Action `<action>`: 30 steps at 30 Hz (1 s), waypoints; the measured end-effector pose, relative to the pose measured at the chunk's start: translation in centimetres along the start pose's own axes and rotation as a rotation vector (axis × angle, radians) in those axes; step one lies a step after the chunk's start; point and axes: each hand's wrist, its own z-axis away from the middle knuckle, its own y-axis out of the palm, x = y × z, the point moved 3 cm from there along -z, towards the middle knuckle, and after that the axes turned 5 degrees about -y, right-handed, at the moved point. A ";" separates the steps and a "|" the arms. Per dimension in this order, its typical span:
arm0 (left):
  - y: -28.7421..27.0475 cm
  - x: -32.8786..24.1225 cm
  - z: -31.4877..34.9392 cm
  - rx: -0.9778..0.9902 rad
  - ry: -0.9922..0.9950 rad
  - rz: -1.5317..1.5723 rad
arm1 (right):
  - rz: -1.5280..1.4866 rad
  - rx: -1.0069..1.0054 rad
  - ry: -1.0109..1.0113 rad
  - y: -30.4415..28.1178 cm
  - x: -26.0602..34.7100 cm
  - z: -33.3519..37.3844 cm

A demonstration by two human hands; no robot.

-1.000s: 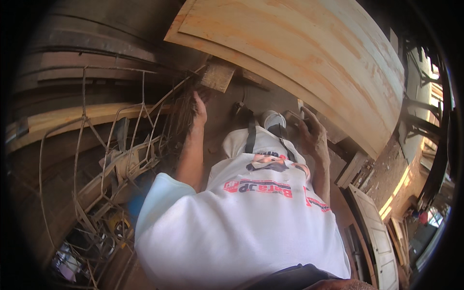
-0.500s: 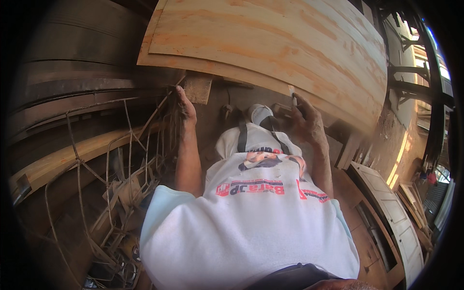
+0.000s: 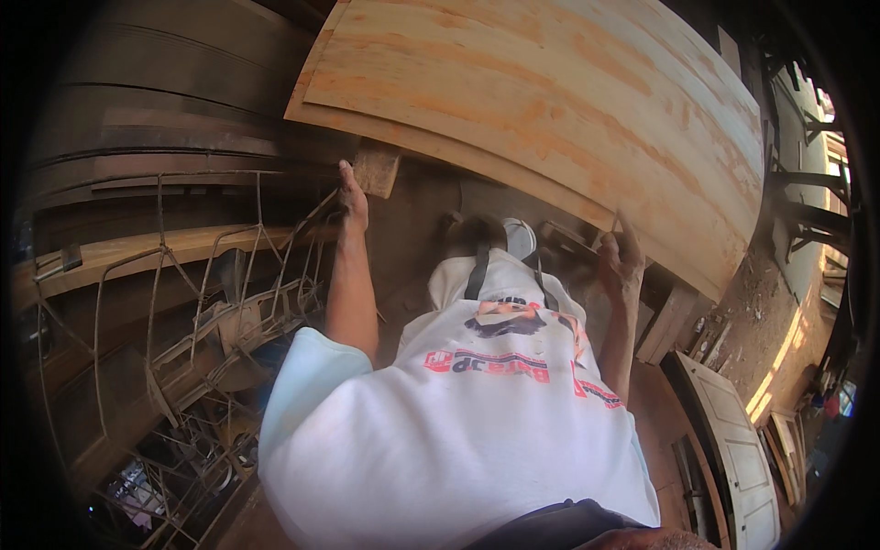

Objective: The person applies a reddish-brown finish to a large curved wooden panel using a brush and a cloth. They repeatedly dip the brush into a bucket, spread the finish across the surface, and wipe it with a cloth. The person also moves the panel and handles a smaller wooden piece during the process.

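Two stacked plywood sheets, pale with orange-brown grain, lie ahead of me, the upper set slightly back from the lower one's near edge. My right hand is at that near edge, right of centre, with bent fingers closed on a small, slim stick-like thing; its kind is too small to tell. My left hand is held up edge-on beside a wooden block under the sheets' left corner. Its fingers look stretched out, and nothing shows in it.
A rusty wire-rod frame stands at my left, with a long timber behind it. A wooden support is under the sheets at the right. Beyond lie a white panelled door and dirt ground with scraps.
The view has turned, so the sheets appear further right. My right hand has moved rightward along the near edge, still pinching the slim thing. The left hand stays raised near the block.
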 end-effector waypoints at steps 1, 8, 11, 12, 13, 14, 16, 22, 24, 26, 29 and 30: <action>-0.1 0.4 -0.2 -0.009 0.004 0.012 | 0.001 -0.013 -0.027 -0.5 -0.4 0.1; 0.0 0.2 0.0 -0.054 -0.064 -0.008 | -0.010 0.026 0.012 -2.2 -0.9 -0.6; -0.2 0.5 0.3 -0.068 -0.039 0.004 | -0.088 0.033 0.032 -0.9 0.6 -1.7; 0.1 0.8 0.7 -0.070 -0.037 0.005 | -0.109 0.026 0.045 -0.4 1.3 -1.9; 0.1 0.9 0.7 -0.068 -0.032 0.005 | -0.130 0.022 0.058 0.2 2.0 -2.3; 0.1 0.9 0.6 -0.070 -0.021 0.003 | -0.089 0.043 0.059 0.8 2.9 -2.9; 0.4 0.9 0.9 -0.059 -0.001 -0.011 | -0.006 0.082 0.077 2.3 4.7 -4.0; 0.9 0.4 2.2 0.001 0.043 -0.038 | 0.046 0.228 0.053 7.1 12.2 -7.9; 0.6 0.7 2.3 0.004 0.068 -0.040 | 0.046 0.268 -0.020 8.7 14.2 -9.1; 0.9 1.7 2.2 -0.040 0.155 -0.025 | 0.046 0.298 -0.049 10.1 15.4 -9.7; 1.4 -3.0 4.0 -0.059 0.181 -0.032 | 0.071 0.355 -0.060 11.8 16.4 -10.7; 1.4 -4.0 4.2 -0.056 0.175 -0.050 | 0.083 0.370 -0.073 12.2 16.3 -10.9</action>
